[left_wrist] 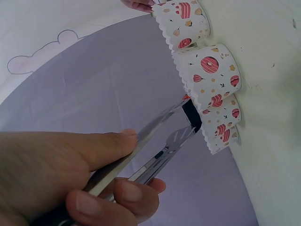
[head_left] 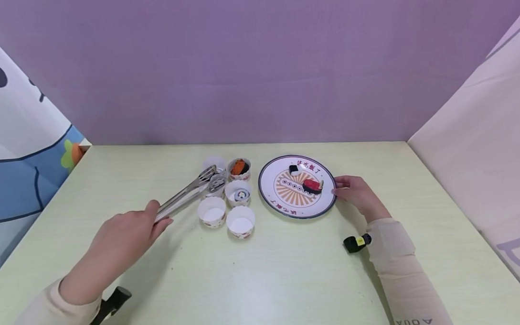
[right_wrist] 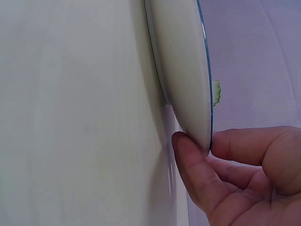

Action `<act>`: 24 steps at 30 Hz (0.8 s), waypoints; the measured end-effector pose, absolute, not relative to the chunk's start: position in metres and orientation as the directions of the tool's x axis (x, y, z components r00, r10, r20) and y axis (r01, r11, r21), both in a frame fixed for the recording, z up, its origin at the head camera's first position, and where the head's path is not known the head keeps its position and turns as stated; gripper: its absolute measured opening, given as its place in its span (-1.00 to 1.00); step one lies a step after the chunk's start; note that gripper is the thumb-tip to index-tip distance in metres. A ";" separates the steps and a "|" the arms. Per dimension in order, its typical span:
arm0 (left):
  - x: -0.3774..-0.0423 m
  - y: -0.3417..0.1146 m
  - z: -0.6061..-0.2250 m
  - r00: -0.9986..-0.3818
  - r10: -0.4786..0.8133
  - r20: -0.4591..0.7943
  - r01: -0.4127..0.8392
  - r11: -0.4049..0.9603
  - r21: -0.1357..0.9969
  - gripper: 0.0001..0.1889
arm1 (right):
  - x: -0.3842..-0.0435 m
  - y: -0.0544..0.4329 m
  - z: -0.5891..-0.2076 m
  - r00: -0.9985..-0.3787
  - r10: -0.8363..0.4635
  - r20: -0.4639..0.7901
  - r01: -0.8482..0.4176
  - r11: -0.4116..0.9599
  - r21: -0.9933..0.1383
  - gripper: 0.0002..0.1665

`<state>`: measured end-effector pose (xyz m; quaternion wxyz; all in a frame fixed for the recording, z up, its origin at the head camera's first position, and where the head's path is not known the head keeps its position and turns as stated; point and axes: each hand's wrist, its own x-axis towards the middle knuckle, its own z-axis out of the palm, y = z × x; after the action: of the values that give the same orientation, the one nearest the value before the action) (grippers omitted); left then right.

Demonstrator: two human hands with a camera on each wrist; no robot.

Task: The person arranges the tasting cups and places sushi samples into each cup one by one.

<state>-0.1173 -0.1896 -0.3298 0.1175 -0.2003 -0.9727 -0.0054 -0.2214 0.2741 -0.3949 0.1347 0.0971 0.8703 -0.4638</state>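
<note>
My left hand (head_left: 129, 234) grips metal serving tongs (head_left: 181, 198), whose tips are over the paper cups at the back left of the group. In the left wrist view, a black piece (left_wrist: 192, 114) with a bit of orange shows between the tong tips at a cup rim; I cannot tell whether the tongs pinch it. My right hand (head_left: 360, 195) pinches the right rim of a round plate (head_left: 269, 181), thumb above and fingers beneath. On the plate lie a red-topped sushi piece (head_left: 312, 186) and a small black-and-white one (head_left: 294, 170).
One back cup (head_left: 240, 176) contains an orange-topped sushi piece (head_left: 238, 167); another holds a round sushi roll (head_left: 241, 195). Two white paper cups (head_left: 212, 212) (head_left: 241, 223) stand nearer me. Purple cloth (head_left: 248, 86) rises behind the table.
</note>
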 end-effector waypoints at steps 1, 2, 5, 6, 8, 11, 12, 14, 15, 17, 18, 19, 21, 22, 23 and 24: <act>-0.117 -0.190 -0.330 -0.895 0.385 0.227 0.388 0.921 -0.034 -0.58 | -0.222 0.274 -0.395 -0.945 0.045 -0.322 0.292 0.553 -0.780 -0.40; -0.117 -0.189 -0.330 -0.897 0.382 0.224 0.385 0.922 -0.031 -0.60 | -0.222 0.274 -0.396 -0.946 0.045 -0.321 0.291 0.555 -0.779 -0.41; -0.116 -0.190 -0.330 -0.900 0.377 0.221 0.381 0.924 -0.025 -0.59 | -0.222 0.275 -0.397 -0.948 0.043 -0.315 0.284 0.562 -0.777 -0.42; -0.116 -0.190 -0.330 -0.901 0.377 0.216 0.381 0.924 -0.022 -0.58 | -0.222 0.275 -0.397 -0.948 0.045 -0.316 0.285 0.564 -0.775 -0.42; -0.115 -0.191 -0.330 -0.902 0.378 0.209 0.383 0.923 -0.018 -0.55 | -0.222 0.275 -0.398 -0.948 0.043 -0.316 0.284 0.562 -0.777 -0.43; -0.114 -0.192 -0.329 -0.903 0.379 0.201 0.383 0.923 -0.017 -0.54 | -0.222 0.274 -0.399 -0.948 0.044 -0.316 0.286 0.558 -0.779 -0.44; -0.114 -0.193 -0.329 -0.904 0.377 0.200 0.382 0.924 -0.015 -0.53 | -0.222 0.274 -0.399 -0.947 0.046 -0.317 0.287 0.557 -0.779 -0.44; -0.114 -0.193 -0.328 -0.907 0.370 0.200 0.375 0.927 -0.014 -0.56 | -0.222 0.274 -0.399 -0.949 0.042 -0.311 0.280 0.560 -0.780 -0.44; -0.113 -0.193 -0.328 -0.909 0.366 0.198 0.371 0.928 -0.013 -0.57 | -0.222 0.274 -0.399 -0.951 0.040 -0.307 0.275 0.563 -0.779 -0.44; -0.113 -0.194 -0.328 -0.912 0.362 0.194 0.366 0.930 -0.014 -0.56 | -0.222 0.275 -0.399 -0.952 0.040 -0.303 0.272 0.564 -0.780 -0.44; -0.112 -0.194 -0.328 -0.914 0.359 0.189 0.363 0.932 -0.014 -0.56 | -0.222 0.274 -0.399 -0.952 0.041 -0.302 0.272 0.565 -0.779 -0.43; -0.112 -0.194 -0.328 -0.915 0.358 0.186 0.361 0.932 -0.016 -0.56 | -0.222 0.275 -0.398 -0.953 0.039 -0.302 0.270 0.564 -0.780 -0.43; -0.112 -0.195 -0.329 -0.917 0.357 0.179 0.360 0.933 -0.019 -0.56 | -0.222 0.275 -0.398 -0.952 0.041 -0.304 0.274 0.561 -0.781 -0.43; -0.111 -0.195 -0.329 -0.917 0.358 0.176 0.360 0.933 -0.019 -0.56 | -0.222 0.275 -0.398 -0.951 0.044 -0.307 0.279 0.558 -0.781 -0.43; -0.111 -0.194 -0.329 -0.918 0.358 0.171 0.361 0.933 -0.018 -0.57 | -0.222 0.275 -0.398 -0.951 0.044 -0.307 0.278 0.559 -0.781 -0.43; -0.111 -0.194 -0.329 -0.919 0.358 0.167 0.361 0.932 -0.015 -0.57 | -0.222 0.275 -0.398 -0.951 0.044 -0.306 0.277 0.561 -0.780 -0.43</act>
<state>-0.1114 -0.1942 -0.3295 0.0838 -0.1835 -0.9794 -0.0079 -0.2222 0.2750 -0.3979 0.1269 0.0918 0.8744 -0.4592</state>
